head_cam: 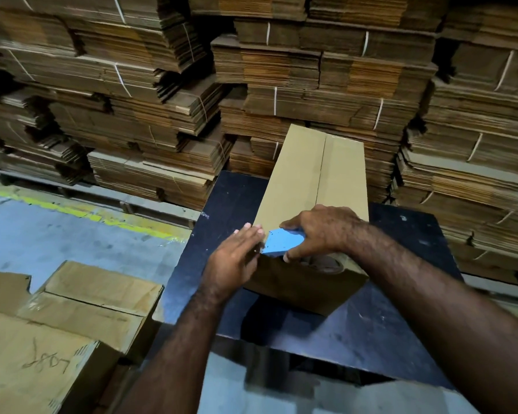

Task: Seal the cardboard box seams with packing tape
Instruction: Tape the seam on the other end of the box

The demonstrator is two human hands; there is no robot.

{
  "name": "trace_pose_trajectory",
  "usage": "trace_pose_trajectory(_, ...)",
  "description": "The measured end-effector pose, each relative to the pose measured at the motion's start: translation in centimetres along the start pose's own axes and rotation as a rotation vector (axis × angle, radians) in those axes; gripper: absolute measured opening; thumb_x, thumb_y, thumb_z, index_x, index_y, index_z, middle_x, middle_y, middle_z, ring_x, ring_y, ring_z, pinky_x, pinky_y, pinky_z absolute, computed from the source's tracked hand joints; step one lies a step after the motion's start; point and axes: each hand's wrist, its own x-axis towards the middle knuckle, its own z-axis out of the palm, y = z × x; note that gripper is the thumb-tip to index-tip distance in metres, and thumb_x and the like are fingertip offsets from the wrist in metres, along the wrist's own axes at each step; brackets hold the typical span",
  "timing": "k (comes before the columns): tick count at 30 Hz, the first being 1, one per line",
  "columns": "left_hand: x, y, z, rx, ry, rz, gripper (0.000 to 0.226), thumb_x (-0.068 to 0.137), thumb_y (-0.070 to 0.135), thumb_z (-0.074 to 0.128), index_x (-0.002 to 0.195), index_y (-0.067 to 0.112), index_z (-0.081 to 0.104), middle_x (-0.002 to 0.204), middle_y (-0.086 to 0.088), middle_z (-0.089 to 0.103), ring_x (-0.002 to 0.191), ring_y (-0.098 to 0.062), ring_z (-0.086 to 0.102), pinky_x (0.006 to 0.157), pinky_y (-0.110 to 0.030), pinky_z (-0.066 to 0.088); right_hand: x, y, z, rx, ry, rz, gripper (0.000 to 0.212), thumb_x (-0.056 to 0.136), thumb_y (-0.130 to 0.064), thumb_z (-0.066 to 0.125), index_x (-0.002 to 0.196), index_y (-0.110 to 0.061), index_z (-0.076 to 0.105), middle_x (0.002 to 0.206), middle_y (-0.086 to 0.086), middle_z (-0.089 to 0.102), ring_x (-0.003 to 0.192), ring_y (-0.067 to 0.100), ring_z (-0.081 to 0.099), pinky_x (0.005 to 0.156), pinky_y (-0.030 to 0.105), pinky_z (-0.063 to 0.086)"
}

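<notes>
Packing tape in a blue plastic dispenser (283, 242) is gripped by the right hand (320, 231) at the near end of the long, light but stiff brown cardboard box (317, 174), lying mid-frame on the dark table (401, 324), while the flat, empty left hand (237, 258) is pressed to its corner, best steadied there, its centre seam (322, 165) running away untaped.

Long tan cardboard box (314, 180) lengthwise on table, centre seam up, blue tape dispenser (281, 242) at near end

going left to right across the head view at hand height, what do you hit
grey floor → black table → left hand → blue tape dispenser → right hand → bundled flat cardboard stacks. The long cardboard box lies under both hands, so it has no single place.
</notes>
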Motion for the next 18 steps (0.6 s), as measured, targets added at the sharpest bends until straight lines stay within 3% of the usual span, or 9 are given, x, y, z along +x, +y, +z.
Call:
trace_pose_trajectory(5,0.7,-1.6,0.5,0.218,0.048,0.086,0.039,0.097,0.022,0.05,0.134,0.019,0.062,0.138,0.002,0.061,0.127,-0.02,0.059,0.106,-0.047,0.045,-1.5,3.0,-0.2,0.041,0.028,-0.029,0.086,0.071,-0.082,0.056,0.147,-0.048,0.033,0.124,-0.007,0.057,0.106,0.017,0.046,0.072,0.035,0.041)
trace_pose_trajectory(8,1.0,-1.4,0.1,0.279,0.029,0.075,0.04,0.096,0.028,0.056,0.135,0.026,0.061,0.137,0.007,0.061,0.123,-0.018,0.061,0.107,-0.048,0.044,-2.7,5.4,0.1,0.054,0.019,0.011,0.089,0.068,-0.086,0.053,0.147,-0.052,0.029,0.125,-0.009,0.056,0.1,0.013,0.044,0.076,0.036,0.046)
trace_pose_trajectory(12,1.2,-1.2,0.0,0.334,0.01,0.035,0.041,0.095,0.033,0.061,0.136,0.031,0.059,0.139,0.012,0.058,0.122,-0.014,0.062,0.107,-0.047,0.041,-2.1,5.9,0.7,0.033,0.007,0.054,0.087,0.071,-0.084,0.054,0.147,-0.052,0.028,0.133,-0.01,0.055,0.112,0.017,0.047,0.085,0.041,0.046)
trace_pose_trajectory(18,1.5,-0.1,-0.1,0.432,0.017,0.005,0.044,0.093,0.032,0.065,0.136,0.03,0.059,0.141,0.012,0.057,0.127,-0.019,0.058,0.103,-0.047,0.042,-0.8,5.0,0.7,0.026,-0.06,0.02,0.086,0.073,-0.08,0.057,0.148,-0.045,0.033,0.136,-0.008,0.053,0.12,0.02,0.046,0.085,0.041,0.041)
